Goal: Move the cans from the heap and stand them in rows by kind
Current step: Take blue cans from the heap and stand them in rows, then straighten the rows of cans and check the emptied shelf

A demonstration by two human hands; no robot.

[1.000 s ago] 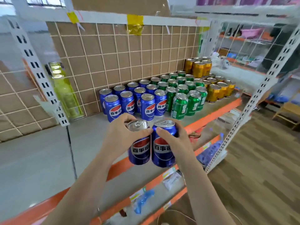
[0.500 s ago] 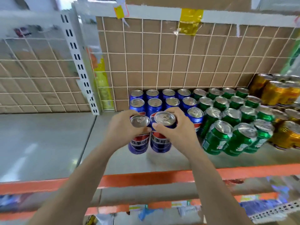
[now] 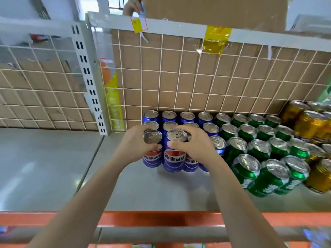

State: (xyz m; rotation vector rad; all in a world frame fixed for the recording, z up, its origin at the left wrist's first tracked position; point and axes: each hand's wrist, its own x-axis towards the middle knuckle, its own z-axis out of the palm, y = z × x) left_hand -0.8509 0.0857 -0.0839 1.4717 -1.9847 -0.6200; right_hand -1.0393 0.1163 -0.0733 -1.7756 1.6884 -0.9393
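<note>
At far left we see a grey shelf [image 3: 44, 167]. It is backed by a white wire grid [image 3: 162, 72] with cardboard [image 3: 179, 77] behind it. A slotted white post [image 3: 87, 83] stands where two bays meet. An orange edge [image 3: 161, 218] runs along the shelf front.

Just right of the post, the left hand [image 3: 136, 145] reaches in from below and wraps the left can [image 3: 152, 154], a blue one. The thumb lies across its front below the rim and the fingers curl round its far side. This can is upright at the front left corner of the blue block.

Touching it on the right is the right can [image 3: 174, 156], also blue and upright. The right hand [image 3: 195, 145] grips it with the thumb on the front and the fingers hooked over the far rim. Both cans sit low at the shelf, but we cannot tell whether their bases touch it.

Behind and beside them the blue cans [image 3: 187, 116] stand in rows back to the grid, partly hidden by the hands. Next come the green cans [image 3: 258, 133], also in rows and close against the blue ones. The gold cans [image 3: 308, 122] fill the right edge of the view.

On the top rail [image 3: 179, 29] we see a price tag [image 3: 138, 24] and, further right, yellow tape [image 3: 215, 40]. A box [image 3: 215, 11] sits above the rail.
</note>
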